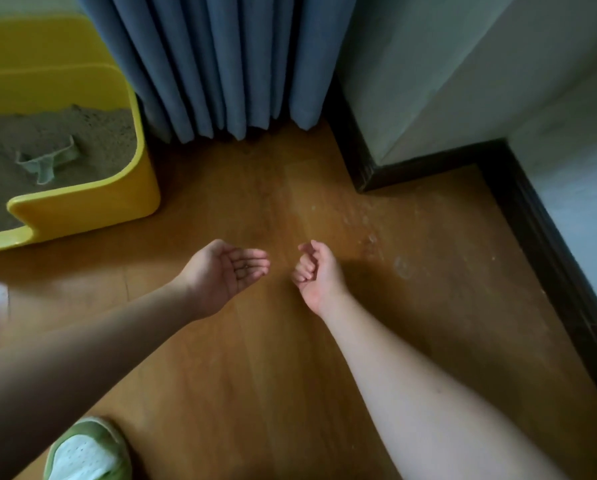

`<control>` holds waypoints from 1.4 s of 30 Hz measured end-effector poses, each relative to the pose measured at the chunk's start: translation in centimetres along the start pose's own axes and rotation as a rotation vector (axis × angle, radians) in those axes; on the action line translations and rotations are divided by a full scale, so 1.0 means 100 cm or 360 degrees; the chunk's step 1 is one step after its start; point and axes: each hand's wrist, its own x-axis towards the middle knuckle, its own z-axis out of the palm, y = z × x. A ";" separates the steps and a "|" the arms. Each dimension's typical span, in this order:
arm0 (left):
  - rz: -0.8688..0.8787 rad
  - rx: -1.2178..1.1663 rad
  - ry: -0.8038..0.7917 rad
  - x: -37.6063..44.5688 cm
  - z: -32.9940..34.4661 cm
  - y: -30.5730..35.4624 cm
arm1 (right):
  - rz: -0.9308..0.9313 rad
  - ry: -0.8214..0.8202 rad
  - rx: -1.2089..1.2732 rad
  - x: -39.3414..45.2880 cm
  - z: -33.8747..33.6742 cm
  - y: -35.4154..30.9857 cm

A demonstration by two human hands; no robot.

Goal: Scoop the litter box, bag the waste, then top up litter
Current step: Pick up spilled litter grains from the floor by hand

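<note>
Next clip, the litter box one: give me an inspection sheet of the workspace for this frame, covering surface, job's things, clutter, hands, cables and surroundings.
Surface: wooden floor, with pale specks and smudges near the wall corner.
Job's things: yellow litter box at upper left, holding litter; a pale scoop lies partly sunk in the litter. No bag seen.
Clutter: a few small dark bits lie in the left palm; what they are cannot be told.
Hands: left hand palm up, fingers relaxed; right hand palm up, fingers curled, nothing seen in it. Both are away from the box.
Cables: nothing seen.
Surroundings: blue curtain, pale wall with dark skirting, a green and white shoe at bottom left.
</note>
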 end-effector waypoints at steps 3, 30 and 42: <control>-0.0022 0.0029 -0.0065 0.001 0.018 0.000 | -0.0069 0.0028 -0.0113 0.003 -0.015 -0.013; -0.0013 0.0497 -0.0304 -0.004 0.126 0.051 | -0.0711 0.0612 -0.1192 0.051 -0.053 -0.108; -0.0019 0.0247 -0.0271 -0.010 0.094 0.030 | -0.0693 0.0836 -0.1426 0.080 -0.042 -0.115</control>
